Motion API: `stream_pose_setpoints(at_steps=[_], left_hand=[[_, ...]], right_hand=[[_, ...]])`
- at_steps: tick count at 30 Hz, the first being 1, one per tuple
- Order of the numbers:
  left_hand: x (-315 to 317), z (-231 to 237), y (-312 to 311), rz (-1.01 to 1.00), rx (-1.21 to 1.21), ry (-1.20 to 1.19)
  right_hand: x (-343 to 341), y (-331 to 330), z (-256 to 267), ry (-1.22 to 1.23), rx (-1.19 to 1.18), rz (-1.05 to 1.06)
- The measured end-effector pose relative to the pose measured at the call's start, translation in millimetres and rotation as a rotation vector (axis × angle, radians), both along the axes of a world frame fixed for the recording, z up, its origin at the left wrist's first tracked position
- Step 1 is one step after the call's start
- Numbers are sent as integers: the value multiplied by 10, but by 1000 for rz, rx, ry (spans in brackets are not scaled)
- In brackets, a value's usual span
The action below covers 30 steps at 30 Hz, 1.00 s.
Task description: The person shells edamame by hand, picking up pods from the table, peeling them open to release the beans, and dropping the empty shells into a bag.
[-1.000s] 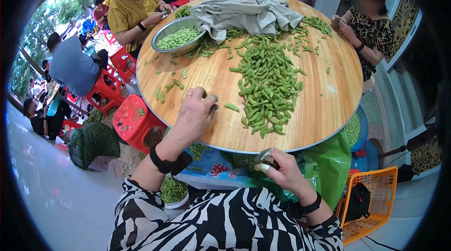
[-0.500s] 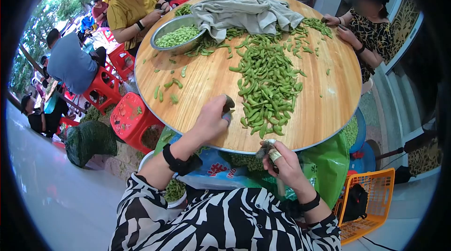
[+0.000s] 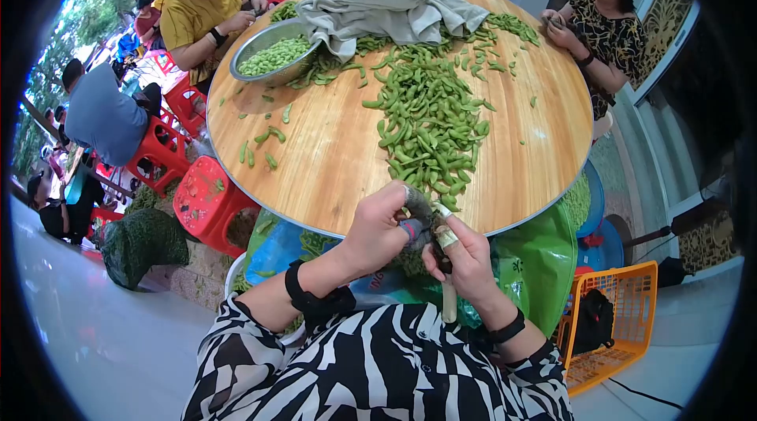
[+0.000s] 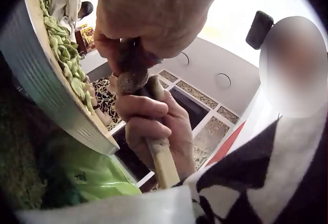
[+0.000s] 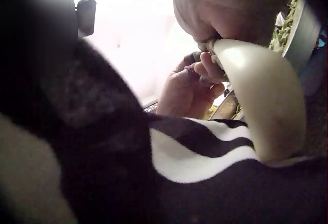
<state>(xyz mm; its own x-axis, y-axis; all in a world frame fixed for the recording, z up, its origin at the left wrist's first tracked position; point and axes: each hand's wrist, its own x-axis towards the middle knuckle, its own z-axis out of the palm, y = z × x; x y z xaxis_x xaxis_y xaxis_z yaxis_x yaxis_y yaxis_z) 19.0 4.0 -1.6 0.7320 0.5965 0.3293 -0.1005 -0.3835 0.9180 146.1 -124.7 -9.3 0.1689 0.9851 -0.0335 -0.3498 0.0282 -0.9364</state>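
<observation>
1. Green pods [image 3: 430, 121]: heaped on the round wooden table [image 3: 536, 161], extending close to its near edge.
2. Right hand [image 3: 468, 262]: fingers clamped around a pale handle [image 4: 165, 165].
3. Left hand [image 3: 380, 224]: fingers bent, just beside the right hand; cannot tell whether they grip anything.
4. Metal bowl [image 3: 304, 66]: beside grey cloth [image 3: 386, 7].

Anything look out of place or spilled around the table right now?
Mildly, yes. In the head view, a few loose pods lie on the tabletop left of the main heap, apart from it. Green scraps litter the red stool, odd for a seat. I see no clear damage.
</observation>
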Motion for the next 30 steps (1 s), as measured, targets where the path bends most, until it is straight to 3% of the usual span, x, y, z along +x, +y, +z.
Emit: stream_pose_setpoints(at_steps=[2, 4, 7, 16, 26, 29, 30], left_hand=[[-1, 32, -22, -21, -118, -36], [-27, 155, -46, -112, -556, 52], [-11, 188, 4, -39, -634, 47], [-14, 77, 30, -67, -554, -12], [-25, 39, -8, -10, -535, -62], [-35, 77, 76, -65, -735, -32], [-48, 48, 115, -165, -823, -76]], right_hand=[[-15, -6, -5, -12, -12, -40], [23, -15, -41, -19, -8, -30], [16, -36, -21, -26, -2, -34], [27, -12, 63, 56, -20, 47], [28, 34, 83, -35, -62, -37], [61, 19, 129, 65, -41, 15], [67, 10, 142, 123, -35, 53]])
